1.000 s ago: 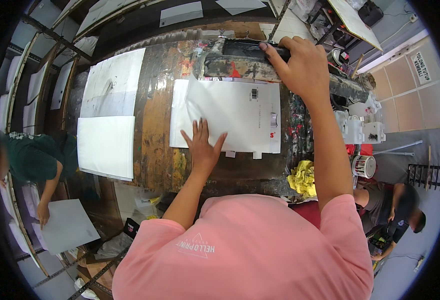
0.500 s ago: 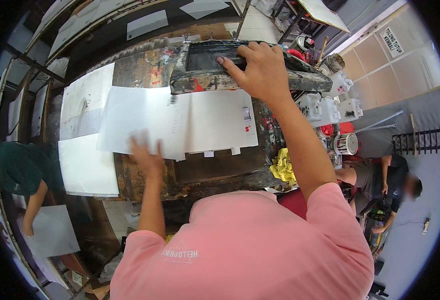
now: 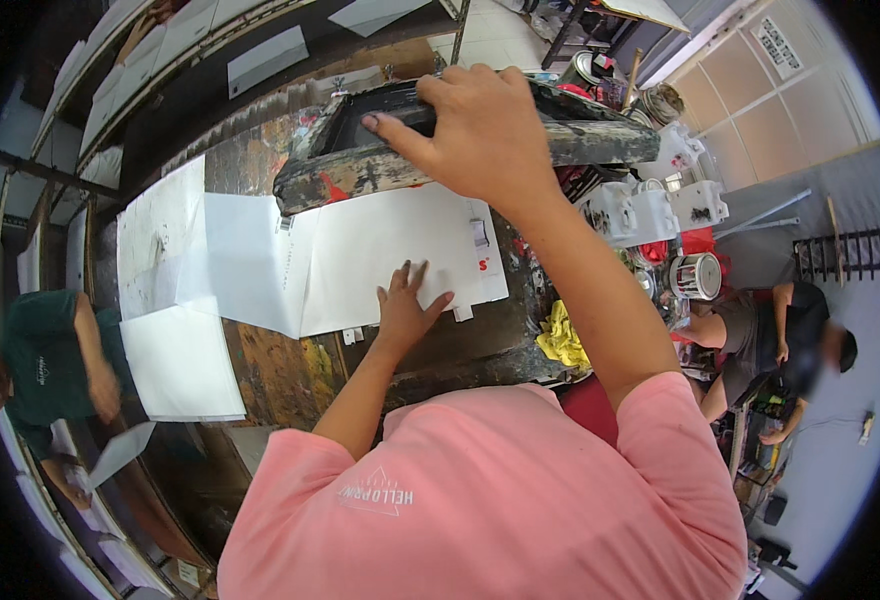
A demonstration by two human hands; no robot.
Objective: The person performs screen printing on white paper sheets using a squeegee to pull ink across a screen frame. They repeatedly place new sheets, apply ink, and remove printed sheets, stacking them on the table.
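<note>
My right hand (image 3: 485,135) is closed over the near bar of a paint-stained wooden screen-printing frame (image 3: 600,146), which is tilted up at the far side of the table. My left hand (image 3: 408,312) rests with fingers spread on a white printed sheet (image 3: 360,240) that bears a small red mark at its right end. Small white tabs stick out along the sheet's near edge. To its left, a bluish-white sheet (image 3: 248,250) overlaps it and reaches over other papers. The far part of the sheet is hidden under the frame.
A stack of white paper (image 3: 180,365) lies at the table's left end. A yellow cloth (image 3: 562,335) sits by the right edge, near paint tins (image 3: 695,276) and white jugs (image 3: 650,215). One co-worker (image 3: 55,350) handles a sheet by the left racks; another person (image 3: 810,330) is at right.
My left hand has moved right and come down on the printed sheet. The bluish-white sheet has shifted left. The frame's left end has swung nearer. The left co-worker's sheet has moved.
</note>
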